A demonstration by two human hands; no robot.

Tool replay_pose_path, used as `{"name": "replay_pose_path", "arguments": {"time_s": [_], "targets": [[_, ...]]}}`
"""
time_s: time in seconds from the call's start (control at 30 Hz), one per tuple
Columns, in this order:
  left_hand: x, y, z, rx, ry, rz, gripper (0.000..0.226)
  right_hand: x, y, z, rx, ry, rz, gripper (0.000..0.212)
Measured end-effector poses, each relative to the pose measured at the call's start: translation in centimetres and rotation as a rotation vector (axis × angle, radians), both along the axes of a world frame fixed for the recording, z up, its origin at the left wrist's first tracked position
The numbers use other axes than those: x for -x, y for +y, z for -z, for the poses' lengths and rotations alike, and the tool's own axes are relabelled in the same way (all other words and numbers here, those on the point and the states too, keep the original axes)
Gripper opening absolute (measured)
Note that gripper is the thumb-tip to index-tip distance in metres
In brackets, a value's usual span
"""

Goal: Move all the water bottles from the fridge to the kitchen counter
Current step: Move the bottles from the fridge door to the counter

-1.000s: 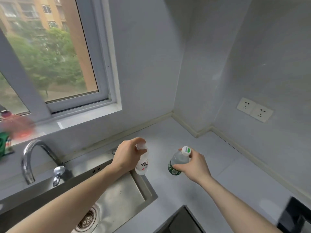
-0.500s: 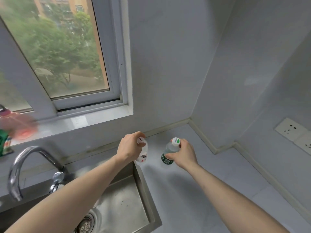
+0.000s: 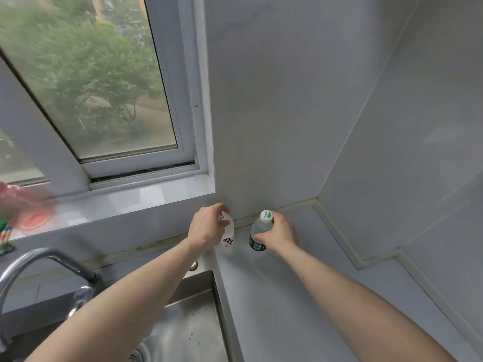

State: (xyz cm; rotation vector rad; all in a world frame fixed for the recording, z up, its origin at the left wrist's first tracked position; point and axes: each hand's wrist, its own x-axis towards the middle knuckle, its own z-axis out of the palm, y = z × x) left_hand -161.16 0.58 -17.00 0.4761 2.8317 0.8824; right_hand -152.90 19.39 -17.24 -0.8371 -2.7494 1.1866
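Note:
My left hand (image 3: 206,228) grips a clear water bottle with a white and red label (image 3: 228,236), fingers wrapped round its upper part. My right hand (image 3: 278,235) grips a second water bottle with a white cap and a dark green label (image 3: 258,232). Both bottles stand upright, close to the back wall, at the far edge of the grey kitchen counter (image 3: 300,304). Their bases sit at or just above the counter; contact cannot be told. The fridge is out of view.
A steel sink (image 3: 188,327) lies left of the counter, with a curved tap (image 3: 39,259) at its far left. A window sill (image 3: 125,202) above holds a blurred pink object (image 3: 28,210). Walls close the counter at the back and right.
Both hands have carried the bottles further away, toward the back wall. The view has tilted up and leftward, so the wall sockets have left the frame.

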Motion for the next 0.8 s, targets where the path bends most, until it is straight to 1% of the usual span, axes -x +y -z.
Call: {"name": "replay_pose_path", "arguments": {"time_s": [0.2, 0.53, 0.7, 0.8], "targets": [[2.0, 1.2, 0.6, -0.001, 0.001, -0.019, 0.034, 3.3, 0.6, 1.2, 0.022, -0.014, -0.025, 0.037], [4.2, 2.0, 1.6, 0.031, 0.000, -0.020, 0.028, 7.4, 0.4, 3.5, 0.021, -0.012, -0.070, 0.034], [4.8, 2.3, 1.7, 0.035, 0.015, 0.006, 0.029, 8.3, 0.2, 4.9, 0.041, -0.020, -0.061, 0.028], [5.1, 2.1, 1.7, 0.041, 0.017, 0.021, 0.033, 9.0, 0.0, 5.4, 0.039, 0.003, -0.098, 0.028]]}}
